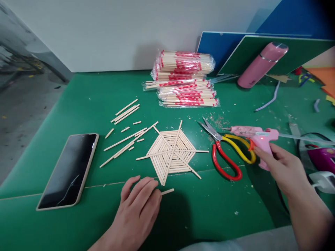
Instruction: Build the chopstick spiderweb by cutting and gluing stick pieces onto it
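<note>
My right hand is closed around the handle of a pink hot glue gun, a finger at its orange trigger and a small red light glowing on its side. The nozzle points left, over scissors with one red and one yellow handle. With curled fingers, my left hand holds a short wooden stick; one end sticks out to the right and the rest is hidden. Just above it lies a web-like hexagon of wooden sticks, with longer sticks crossing at its middle.
Loose cut sticks lie left of the hexagon, and a phone rests farther left. Wrapped chopstick packs are piled at the back. A pink flask leans against boards at the back right. Cables and a white plug lie right.
</note>
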Demonstrator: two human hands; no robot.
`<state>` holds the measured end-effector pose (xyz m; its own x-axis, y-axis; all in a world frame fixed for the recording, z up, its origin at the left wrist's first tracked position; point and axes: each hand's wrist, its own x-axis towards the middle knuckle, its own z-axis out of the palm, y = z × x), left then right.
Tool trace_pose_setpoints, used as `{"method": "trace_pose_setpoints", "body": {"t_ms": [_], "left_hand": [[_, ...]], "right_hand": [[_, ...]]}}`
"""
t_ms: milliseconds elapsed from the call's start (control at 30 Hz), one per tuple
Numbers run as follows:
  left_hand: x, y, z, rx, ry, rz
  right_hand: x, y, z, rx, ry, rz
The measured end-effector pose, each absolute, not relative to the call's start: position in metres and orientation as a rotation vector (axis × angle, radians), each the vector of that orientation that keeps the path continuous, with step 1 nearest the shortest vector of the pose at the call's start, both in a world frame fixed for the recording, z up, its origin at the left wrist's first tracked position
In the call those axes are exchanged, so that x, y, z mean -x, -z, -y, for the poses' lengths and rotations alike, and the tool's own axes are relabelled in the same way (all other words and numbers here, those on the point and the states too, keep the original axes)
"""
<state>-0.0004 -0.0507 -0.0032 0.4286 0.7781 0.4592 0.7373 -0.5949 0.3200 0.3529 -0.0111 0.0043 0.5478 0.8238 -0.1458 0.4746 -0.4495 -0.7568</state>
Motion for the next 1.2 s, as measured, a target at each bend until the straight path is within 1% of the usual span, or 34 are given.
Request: {"method": "trace_pose_setpoints", "body": {"t_ms": [100, 200, 233, 267, 333, 400, 467, 533, 700, 1200], "left_hand": [[-0.005, -0.005, 0.047, -2.617, -0.901, -1.462], [-0.012, -0.008, 0.042, -2.597, -0.834, -1.425], [-0.015, -0.007, 0.041, -2.602, -0.797, -1.395], [-0.018, -0.006, 0.040, -2.617, -0.755, -1.366], [-0.025, -0.004, 0.037, -2.649, -0.698, -1.332], [-0.032, -0.002, 0.034, -2.681, -0.662, -1.315], [-0.038, -0.001, 0.031, -2.692, -0.662, -1.317], [-0.043, -0.001, 0.029, -2.701, -0.675, -1.322], [-0.050, -0.002, 0.024, -2.734, -0.674, -1.296], [-0.053, -0.002, 0.023, -2.790, -0.583, -1.300]], "right_hand": [[-0.357, -0.003, 0.005, 2.220, -0.557, 1.091], [-0.341, -0.005, 0.009, 2.255, -0.245, 1.172], [-0.331, -0.007, 0.012, 2.219, -0.088, 1.256], [-0.320, -0.008, 0.015, 2.105, -0.021, 1.331], [-0.294, -0.008, 0.020, 1.865, -0.129, 1.550], [-0.270, -0.005, 0.023, 1.680, -0.282, 1.612], [-0.254, 0.000, 0.024, 1.635, -0.411, 1.562], [-0.246, 0.005, 0.024, 1.633, -0.469, 1.497], [-0.242, 0.008, 0.022, 1.620, -0.516, 1.470], [-0.241, 0.006, 0.022, 1.640, -0.520, 1.528]]}}
